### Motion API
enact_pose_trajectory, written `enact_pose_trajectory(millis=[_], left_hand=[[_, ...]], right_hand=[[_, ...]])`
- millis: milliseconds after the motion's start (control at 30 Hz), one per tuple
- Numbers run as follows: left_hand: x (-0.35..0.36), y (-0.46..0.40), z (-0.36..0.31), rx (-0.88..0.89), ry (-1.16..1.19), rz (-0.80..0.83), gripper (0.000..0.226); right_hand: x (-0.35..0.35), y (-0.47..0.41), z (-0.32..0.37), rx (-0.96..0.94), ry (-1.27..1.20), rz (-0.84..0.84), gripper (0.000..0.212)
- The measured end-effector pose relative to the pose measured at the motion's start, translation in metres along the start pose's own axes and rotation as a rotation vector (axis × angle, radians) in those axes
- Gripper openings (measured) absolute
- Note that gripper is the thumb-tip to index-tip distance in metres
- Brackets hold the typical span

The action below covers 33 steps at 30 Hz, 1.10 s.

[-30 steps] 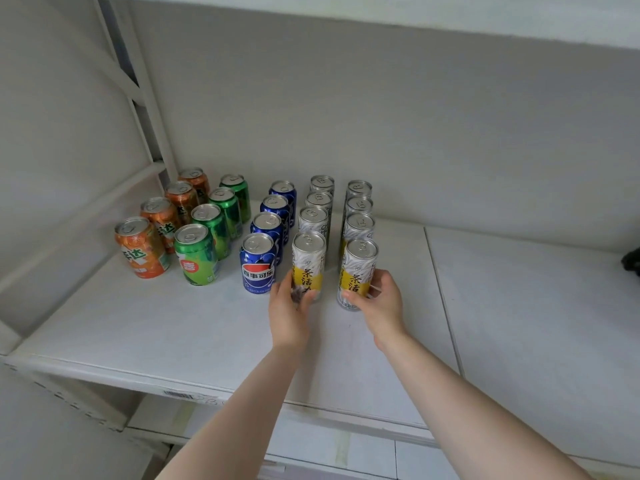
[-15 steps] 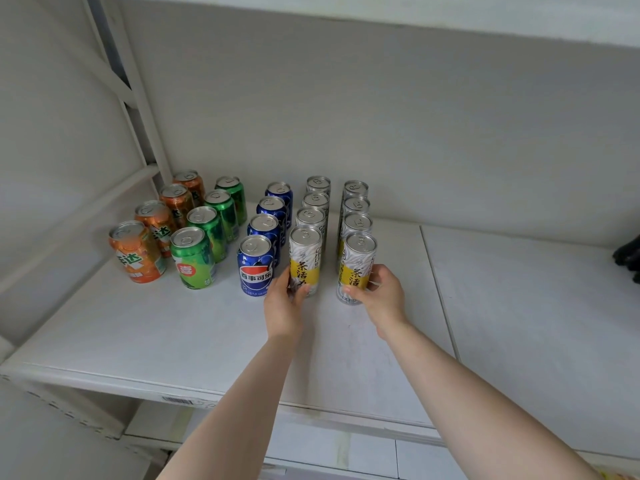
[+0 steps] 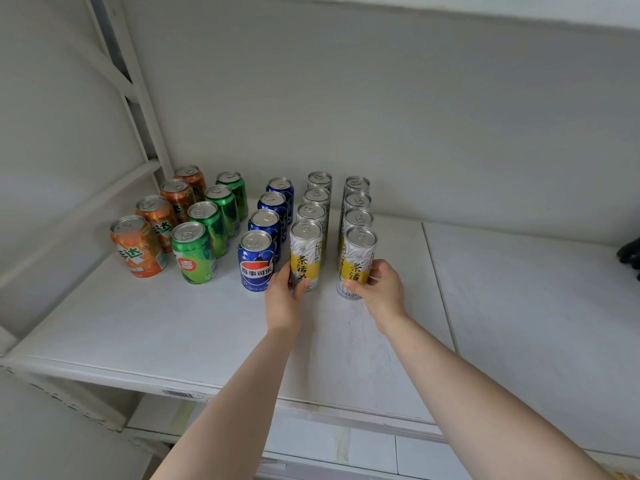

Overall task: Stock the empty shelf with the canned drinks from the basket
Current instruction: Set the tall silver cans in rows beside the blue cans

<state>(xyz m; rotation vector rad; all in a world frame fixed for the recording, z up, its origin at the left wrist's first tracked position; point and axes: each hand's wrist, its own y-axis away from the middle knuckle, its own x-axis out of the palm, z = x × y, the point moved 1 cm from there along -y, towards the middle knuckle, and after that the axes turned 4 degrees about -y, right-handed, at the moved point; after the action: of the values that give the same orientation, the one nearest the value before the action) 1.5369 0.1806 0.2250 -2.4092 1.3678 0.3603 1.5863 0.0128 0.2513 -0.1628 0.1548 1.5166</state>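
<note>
Five rows of cans stand upright on the white shelf (image 3: 138, 327): orange cans (image 3: 136, 247), green cans (image 3: 194, 252), blue cola cans (image 3: 255, 259) and two rows of tall silver-and-yellow tea cans. My left hand (image 3: 285, 296) grips the front tea can of the left row (image 3: 306, 251) low on its side. My right hand (image 3: 381, 289) grips the front tea can of the right row (image 3: 358, 258) near its base. Both cans stand on the shelf. The basket is not in view.
The shelf's right panel (image 3: 536, 323) lies bare beyond a seam. A dark object (image 3: 630, 256) pokes in at the right edge. A white upright and diagonal brace (image 3: 138, 109) rise at the back left. A lower shelf (image 3: 329, 441) shows below the front edge.
The view has shifted a little; both hands stay wrapped around the same two front tea cans, which remain on the shelf.
</note>
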Motion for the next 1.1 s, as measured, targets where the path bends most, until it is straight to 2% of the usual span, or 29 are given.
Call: enact_pose_trajectory(millis=[700, 867, 1000, 1100], left_hand=[[0.001, 0.000, -0.001, -0.005, -0.030, 0.007, 0.048], [0.002, 0.005, -0.004, -0.038, -0.062, -0.007, 0.054], [0.000, 0.013, -0.006, -0.053, -0.150, -0.015, 0.043], [-0.005, 0.024, -0.012, -0.077, -0.219, 0.007, 0.044]], right_hand=[[0.005, 0.002, 0.000, 0.010, 0.045, -0.012, 0.045], [0.006, 0.004, -0.001, 0.037, 0.076, 0.028, 0.062], [-0.001, 0.012, 0.001, 0.066, 0.136, 0.029, 0.077], [-0.010, 0.023, 0.006, 0.093, 0.178, 0.024, 0.078]])
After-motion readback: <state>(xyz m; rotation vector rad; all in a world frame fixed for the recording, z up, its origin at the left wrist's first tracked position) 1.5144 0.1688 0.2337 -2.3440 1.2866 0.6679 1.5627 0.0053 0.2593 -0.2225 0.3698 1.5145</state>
